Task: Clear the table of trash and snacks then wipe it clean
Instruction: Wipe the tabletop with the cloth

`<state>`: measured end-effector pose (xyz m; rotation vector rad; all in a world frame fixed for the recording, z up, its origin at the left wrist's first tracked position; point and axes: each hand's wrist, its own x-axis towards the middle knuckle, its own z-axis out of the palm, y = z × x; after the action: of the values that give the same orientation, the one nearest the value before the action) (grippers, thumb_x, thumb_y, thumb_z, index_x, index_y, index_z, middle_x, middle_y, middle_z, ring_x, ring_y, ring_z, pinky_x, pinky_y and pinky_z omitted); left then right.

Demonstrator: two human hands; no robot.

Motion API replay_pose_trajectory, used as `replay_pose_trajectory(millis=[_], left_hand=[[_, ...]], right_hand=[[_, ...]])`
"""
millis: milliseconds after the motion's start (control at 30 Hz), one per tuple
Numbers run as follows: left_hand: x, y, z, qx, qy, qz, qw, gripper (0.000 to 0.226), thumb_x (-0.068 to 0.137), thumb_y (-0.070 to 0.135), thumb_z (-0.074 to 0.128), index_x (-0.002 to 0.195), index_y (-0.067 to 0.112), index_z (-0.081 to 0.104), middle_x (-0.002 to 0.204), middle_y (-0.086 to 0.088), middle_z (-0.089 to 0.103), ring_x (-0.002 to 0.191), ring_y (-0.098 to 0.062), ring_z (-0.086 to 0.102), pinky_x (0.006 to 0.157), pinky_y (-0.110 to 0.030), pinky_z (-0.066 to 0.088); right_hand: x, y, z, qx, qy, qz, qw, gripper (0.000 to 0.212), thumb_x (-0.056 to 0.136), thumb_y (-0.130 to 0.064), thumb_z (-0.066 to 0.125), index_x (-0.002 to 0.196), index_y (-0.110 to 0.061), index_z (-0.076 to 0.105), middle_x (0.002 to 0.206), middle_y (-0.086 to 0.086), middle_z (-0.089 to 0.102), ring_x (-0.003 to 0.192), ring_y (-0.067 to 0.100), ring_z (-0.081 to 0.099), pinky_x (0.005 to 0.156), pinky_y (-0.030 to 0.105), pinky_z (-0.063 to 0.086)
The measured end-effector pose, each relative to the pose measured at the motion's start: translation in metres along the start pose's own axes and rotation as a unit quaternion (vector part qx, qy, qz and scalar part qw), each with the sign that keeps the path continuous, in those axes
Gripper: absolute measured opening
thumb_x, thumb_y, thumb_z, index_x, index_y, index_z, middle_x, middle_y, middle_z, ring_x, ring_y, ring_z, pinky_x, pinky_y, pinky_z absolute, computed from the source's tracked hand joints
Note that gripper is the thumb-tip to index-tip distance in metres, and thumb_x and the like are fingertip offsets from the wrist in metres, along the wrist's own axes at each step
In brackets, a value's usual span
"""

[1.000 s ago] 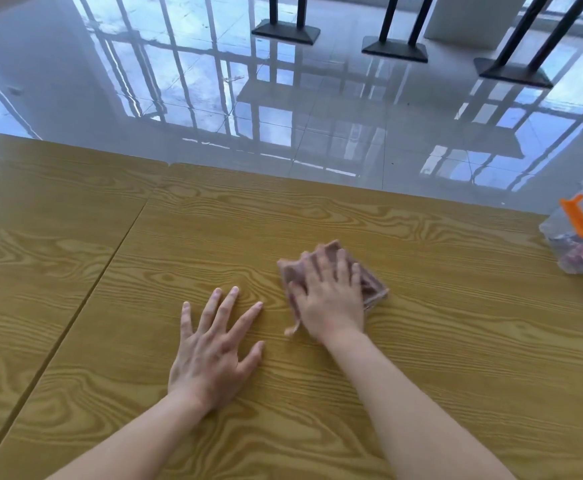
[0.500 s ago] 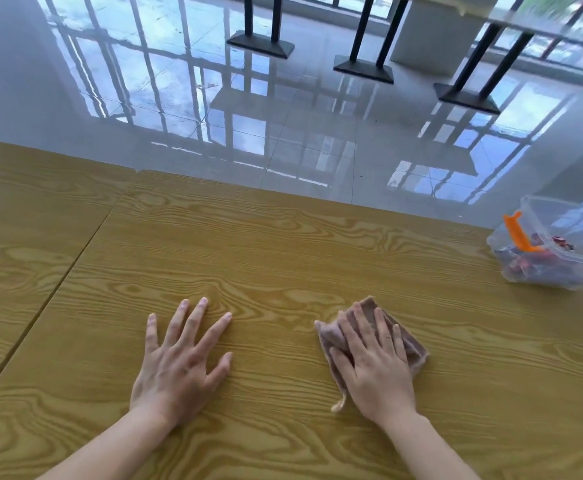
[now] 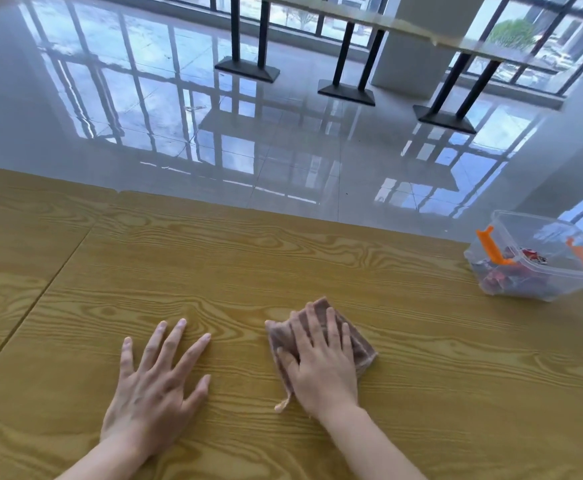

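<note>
Clear tub [image 3: 546,261] w/ snack wrappers, far-right bench [image 3: 283,265] edge. Right hand [image 3: 321,365] flat, pressing cloth [image 3: 361,344]; left hand [image 3: 155,386] splayed, empty.

Wood-grain laminate table [image 3: 283,258]: left hand [image 3: 151,393] flat, fingers spread; right hand [image 3: 321,368] flat atop folded brownish-pink cloth [image 3: 359,348]. Clear plastic box with orange clips [image 3: 539,258], far right, holds wrappers.
</note>
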<state>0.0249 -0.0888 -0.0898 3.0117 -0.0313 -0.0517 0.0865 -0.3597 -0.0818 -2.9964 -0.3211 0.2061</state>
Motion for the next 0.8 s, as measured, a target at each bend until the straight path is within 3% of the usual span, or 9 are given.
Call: replay_pose_trajectory(millis=[67,133,233,300,367,500,600,700,800], left_hand=[[0.0,0.002,-0.001,0.0,-0.003,0.002,1.0,0.067,0.087,0.068,0.032,0.149,0.044,0.029,0.162,0.0,0.024,0.15,-0.024,0.013,0.116,-0.065,0.01],[0.0,0.003,-0.001,0.003,-0.001,0.001,1.0,0.067,0.087,0.066,0.035,0.149,0.043,0.031,0.161,-0.001,0.025,0.149,-0.025,0.016,0.115,-0.065,0.012],[-0.001,0.003,0.002,0.002,-0.004,0.005,1.0,0.067,0.086,0.064,0.039,0.148,0.041,0.034,0.161,-0.003,0.027,0.149,-0.026,0.019,0.114,-0.067,0.014],[0.002,0.001,0.005,0.001,0.003,0.01,1.0,0.067,0.085,0.064,0.042,0.148,0.04,0.034,0.161,-0.004,0.027,0.149,-0.027,0.019,0.113,-0.069,0.015],[0.004,0.001,0.005,0.003,0.006,0.016,1.0,0.068,0.085,0.064,0.044,0.148,0.039,0.036,0.16,-0.005,0.028,0.148,-0.028,0.02,0.112,-0.069,0.016],[0.0,-0.001,-0.006,-0.04,-0.012,0.018,0.999,0.063,0.082,0.063,0.048,0.141,0.039,0.048,0.157,-0.003,0.036,0.146,-0.026,0.026,0.113,-0.062,0.011],[0.005,-0.024,-0.016,-0.1,0.013,0.044,0.994,0.049,0.076,0.06,0.051,0.12,0.042,0.063,0.146,0.001,0.052,0.139,-0.015,0.033,0.114,-0.046,0.009],[0.005,-0.059,-0.023,-0.085,-0.005,0.021,0.996,0.05,0.083,0.059,0.043,0.127,0.043,0.06,0.148,0.002,0.048,0.142,-0.016,0.031,0.116,-0.047,0.006],[0.01,-0.103,-0.016,-0.025,0.001,-0.006,1.0,0.059,0.087,0.066,0.037,0.143,0.049,0.04,0.159,0.002,0.029,0.148,-0.024,0.019,0.115,-0.06,0.006]], right_hand=[[-0.025,-0.002,0.008,-0.012,0.007,-0.115,0.993,0.063,0.098,-0.07,0.021,0.155,-0.043,0.014,0.166,-0.01,0.006,0.153,0.023,-0.003,0.119,0.049,0.004],[-0.017,0.019,0.003,-0.031,0.013,-0.134,0.99,0.059,0.098,-0.07,0.021,0.153,-0.05,0.013,0.165,-0.015,0.008,0.153,0.017,-0.003,0.119,0.047,0.004],[0.047,0.029,-0.011,-0.03,0.018,0.011,0.999,0.061,0.094,-0.072,0.004,0.151,-0.054,-0.005,0.165,-0.016,-0.011,0.15,0.015,-0.02,0.121,0.044,-0.01],[0.095,0.008,-0.016,-0.001,0.012,0.123,0.992,0.066,0.092,-0.071,0.002,0.154,-0.047,-0.006,0.164,-0.012,-0.016,0.15,0.022,-0.02,0.121,0.048,-0.011],[0.128,-0.027,-0.018,0.028,-0.001,0.153,0.988,0.069,0.094,-0.069,0.004,0.156,-0.04,-0.004,0.164,-0.006,-0.018,0.15,0.029,-0.02,0.12,0.052,-0.011],[0.104,-0.098,-0.005,0.014,-0.011,-0.043,0.999,0.066,0.096,-0.068,0.009,0.156,-0.04,0.003,0.164,-0.009,-0.015,0.15,0.026,-0.02,0.12,0.05,-0.014],[0.041,-0.084,0.006,-0.004,0.012,-0.152,0.988,0.06,0.099,-0.067,0.02,0.154,-0.043,0.018,0.166,-0.013,0.005,0.153,0.021,-0.002,0.12,0.046,0.001],[0.017,-0.02,0.001,-0.047,0.033,-0.118,0.991,0.058,0.101,-0.064,0.022,0.155,-0.043,0.014,0.166,-0.013,0.007,0.153,0.018,0.003,0.118,0.047,0.01],[0.066,-0.005,-0.002,-0.041,0.02,-0.003,0.999,0.064,0.095,-0.067,-0.003,0.154,-0.042,-0.012,0.164,-0.013,-0.018,0.15,0.016,-0.022,0.122,0.045,-0.007]])
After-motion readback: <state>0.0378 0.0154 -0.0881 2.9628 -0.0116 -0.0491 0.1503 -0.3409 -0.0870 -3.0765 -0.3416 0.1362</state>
